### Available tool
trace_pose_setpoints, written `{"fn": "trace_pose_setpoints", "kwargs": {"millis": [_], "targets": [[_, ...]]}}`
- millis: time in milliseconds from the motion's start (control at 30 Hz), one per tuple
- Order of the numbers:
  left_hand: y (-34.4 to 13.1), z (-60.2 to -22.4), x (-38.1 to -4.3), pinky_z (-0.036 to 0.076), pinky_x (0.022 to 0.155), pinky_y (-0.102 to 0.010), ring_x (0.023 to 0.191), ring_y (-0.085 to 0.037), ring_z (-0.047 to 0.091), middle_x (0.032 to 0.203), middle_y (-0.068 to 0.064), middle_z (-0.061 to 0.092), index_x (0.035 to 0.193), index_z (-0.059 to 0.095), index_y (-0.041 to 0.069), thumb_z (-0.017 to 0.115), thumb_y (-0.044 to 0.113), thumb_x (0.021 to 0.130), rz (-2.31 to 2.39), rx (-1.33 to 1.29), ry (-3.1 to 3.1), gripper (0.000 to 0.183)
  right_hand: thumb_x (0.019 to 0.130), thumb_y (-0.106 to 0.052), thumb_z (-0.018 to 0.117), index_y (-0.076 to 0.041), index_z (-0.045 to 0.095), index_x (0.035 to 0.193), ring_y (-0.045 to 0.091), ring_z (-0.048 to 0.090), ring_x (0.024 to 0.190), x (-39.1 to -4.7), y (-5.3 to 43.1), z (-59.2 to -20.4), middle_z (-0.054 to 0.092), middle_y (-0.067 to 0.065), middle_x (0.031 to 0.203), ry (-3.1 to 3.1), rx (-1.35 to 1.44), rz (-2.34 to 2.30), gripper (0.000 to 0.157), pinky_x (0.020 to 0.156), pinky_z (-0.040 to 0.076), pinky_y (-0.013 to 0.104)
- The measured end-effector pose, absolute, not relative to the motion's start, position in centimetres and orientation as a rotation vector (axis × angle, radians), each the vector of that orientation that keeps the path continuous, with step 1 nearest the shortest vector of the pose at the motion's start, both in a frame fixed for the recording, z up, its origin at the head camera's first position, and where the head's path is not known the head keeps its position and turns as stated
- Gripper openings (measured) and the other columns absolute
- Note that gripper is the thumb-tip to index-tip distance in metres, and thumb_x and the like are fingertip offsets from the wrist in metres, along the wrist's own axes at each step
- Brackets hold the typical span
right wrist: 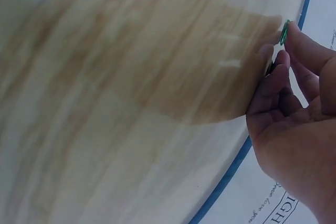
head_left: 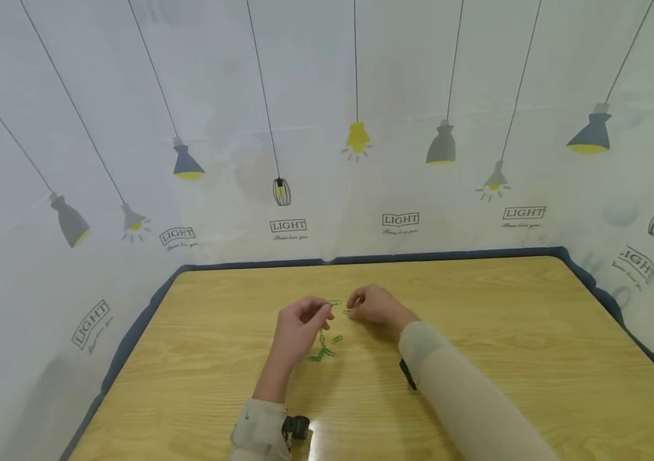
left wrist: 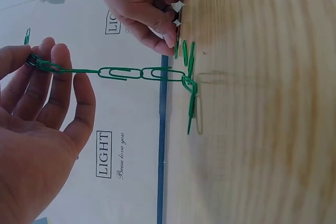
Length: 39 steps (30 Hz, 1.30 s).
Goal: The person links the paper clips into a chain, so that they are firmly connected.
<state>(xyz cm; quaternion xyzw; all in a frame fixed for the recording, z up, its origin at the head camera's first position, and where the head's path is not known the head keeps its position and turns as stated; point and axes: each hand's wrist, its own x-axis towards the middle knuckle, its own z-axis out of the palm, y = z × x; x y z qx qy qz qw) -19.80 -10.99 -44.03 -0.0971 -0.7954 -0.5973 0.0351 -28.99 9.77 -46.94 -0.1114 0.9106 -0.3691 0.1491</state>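
At the far left, a pale wall covering [head_left: 315, 77] is seen, printed with hanging lamps [head_left: 189, 163] on thin cords and with the word LIGHT in small frames; it is carried round behind the table and on to the right. The table [head_left: 505, 333] is topped in yellowish wood grain and bordered by a dark blue edge [head_left: 448, 256] along its left, far and right sides. Near the middle, a pale sleeve [head_left: 260, 429] is worn on the left arm, with a black device [head_left: 297, 427] strapped at the wrist, and a bright glare is thrown on the wood just beside it. By the left hand [head_left: 304, 326], a chain of green paper clips [left wrist: 119, 73] is pinched between thumb and fingers; it is hung straight down, its lowest clips rested on the wood. Just to the right, a loose clip [head_left: 336, 339] is laid on the tabletop. Farther right, a single green clip [right wrist: 284, 33] is pinched at the fingertips of the right hand [head_left: 381, 307], which is held close to the wood and mirrored in its sheen.
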Motion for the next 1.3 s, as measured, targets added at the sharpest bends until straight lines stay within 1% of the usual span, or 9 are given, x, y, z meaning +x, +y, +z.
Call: {"fn": "trace_pose_setpoints", "kwargs": {"millis": [133, 333, 433, 567, 767, 1000, 1133, 1200, 1300], "targets": [[-11.0, -44.2, -20.1, 0.060, 0.077, -0.035, 0.082, -0.015, 0.072, 0.098, -0.007, 0.078, 0.112, 0.077, 0.013, 0.069, 0.026, 0.106, -1.837, -0.285, -2.451, 0.017, 0.098, -0.016, 0.077, -0.012, 0.074, 0.099, 0.020, 0.060, 0.088, -28.7, 9.4, -46.6, 0.071, 0.005, 0.099, 2.629, -0.317, -1.033, 0.005, 0.081, 0.050, 0.036], [-11.2, -44.5, -20.2, 0.059, 0.074, -0.033, 0.082, -0.016, 0.071, 0.097, -0.006, 0.078, 0.112, 0.077, 0.013, 0.070, 0.027, 0.105, -1.837, -0.266, -2.453, 0.017, 0.099, -0.020, 0.077, -0.012, 0.073, 0.091, 0.018, 0.058, 0.082, -28.8, 9.2, -46.6, 0.068, 0.002, 0.089, 2.666, -0.283, -0.931, 0.012, 0.078, 0.047, 0.032], [-11.5, -44.5, -20.2, 0.061, 0.076, -0.039, 0.082, -0.016, 0.071, 0.097, -0.007, 0.077, 0.112, 0.078, 0.013, 0.069, 0.027, 0.105, -1.828, -0.285, -2.454, 0.017, 0.100, -0.021, 0.076, -0.013, 0.072, 0.088, 0.017, 0.058, 0.080, -29.0, 9.2, -46.8, 0.067, 0.001, 0.086, 2.667, -0.251, -0.889, 0.015, 0.077, 0.046, 0.031], [-12.2, -44.2, -20.1, 0.061, 0.075, -0.040, 0.081, -0.016, 0.070, 0.096, -0.008, 0.077, 0.111, 0.078, 0.014, 0.069, 0.026, 0.106, -1.791, -0.282, -2.440, 0.015, 0.101, -0.023, 0.074, -0.013, 0.070, 0.089, 0.018, 0.057, 0.080, -29.2, 9.1, -47.0, 0.065, 0.002, 0.086, 2.678, -0.279, -0.859, 0.016, 0.076, 0.046, 0.032], [-12.8, -44.1, -20.2, 0.051, 0.066, -0.024, 0.080, -0.015, 0.070, 0.096, -0.008, 0.077, 0.111, 0.077, 0.011, 0.070, 0.025, 0.105, -1.824, -0.235, -2.423, 0.017, 0.102, -0.021, 0.071, -0.013, 0.068, 0.093, 0.017, 0.057, 0.082, -29.5, 9.4, -46.9, 0.065, 0.002, 0.090, 2.667, -0.354, -0.872, 0.013, 0.077, 0.047, 0.032], [-12.8, -44.3, -20.2, 0.051, 0.067, -0.023, 0.081, -0.016, 0.070, 0.096, -0.008, 0.077, 0.111, 0.078, 0.012, 0.070, 0.026, 0.105, -1.828, -0.237, -2.425, 0.017, 0.103, -0.019, 0.068, -0.012, 0.067, 0.096, 0.018, 0.057, 0.084, -29.1, 9.6, -47.0, 0.066, 0.003, 0.093, 2.650, -0.364, -0.922, 0.010, 0.080, 0.047, 0.033], [-12.7, -44.5, -20.0, 0.052, 0.068, -0.025, 0.081, -0.016, 0.070, 0.096, -0.007, 0.077, 0.112, 0.078, 0.012, 0.070, 0.026, 0.105, -1.825, -0.230, -2.442, 0.017, 0.104, -0.019, 0.066, -0.012, 0.067, 0.098, 0.018, 0.058, 0.087, -29.0, 9.8, -47.4, 0.066, 0.004, 0.097, 2.628, -0.333, -0.961, 0.009, 0.082, 0.048, 0.033], [-12.6, -44.4, -20.0, 0.056, 0.071, -0.031, 0.081, -0.016, 0.070, 0.096, -0.007, 0.077, 0.112, 0.078, 0.013, 0.070, 0.026, 0.105, -1.825, -0.232, -2.445, 0.017, 0.105, -0.019, 0.065, -0.011, 0.067, 0.101, 0.019, 0.058, 0.089, -29.1, 10.0, -47.3, 0.066, 0.005, 0.101, 2.612, -0.307, -1.019, 0.009, 0.083, 0.049, 0.034], [-12.5, -44.3, -20.1, 0.061, 0.077, -0.041, 0.082, -0.017, 0.071, 0.096, -0.007, 0.077, 0.111, 0.078, 0.013, 0.069, 0.025, 0.105, -1.829, -0.259, -2.440, 0.016, 0.107, -0.021, 0.064, -0.009, 0.067, 0.103, 0.018, 0.059, 0.084, -29.2, 10.5, -46.8, 0.068, 0.007, 0.098, 2.574, -0.251, -1.150, 0.013, 0.076, 0.050, 0.031]]}}
